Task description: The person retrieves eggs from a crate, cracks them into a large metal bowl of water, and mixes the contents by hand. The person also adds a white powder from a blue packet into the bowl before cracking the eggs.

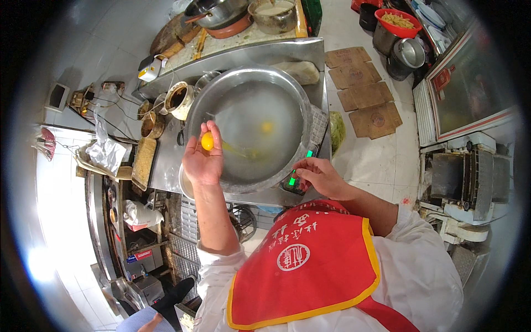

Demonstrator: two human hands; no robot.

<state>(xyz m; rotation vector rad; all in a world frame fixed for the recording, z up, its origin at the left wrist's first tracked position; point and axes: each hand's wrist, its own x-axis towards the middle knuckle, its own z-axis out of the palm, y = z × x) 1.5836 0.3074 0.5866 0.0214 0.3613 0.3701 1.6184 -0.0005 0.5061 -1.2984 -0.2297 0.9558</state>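
Observation:
A large round metal basin [249, 189] of cloudy liquid stands before me on a stainless steel counter. Over its left side my left hand [203, 162] is turned palm up, cupping a raw egg yolk [207, 141] against the fingers. A blurry yellow spot [266, 127] and a thin yellowish streak [240, 150] show in the liquid. My right hand [321, 174] is at the basin's lower right rim, thumb and fingers drawn together. Beneath it lies a black device [290, 186] with green lit patches; whether the fingers hold anything is hidden.
Left of the basin stand a stained white pot [179, 101] and a brown tub [152, 125]. Pans [218, 14] sit on the table beyond. Flattened cardboard [375, 120] covers floor at right, near a glass-doored cabinet [468, 87]. Another person's leg [176, 294] shows at bottom left.

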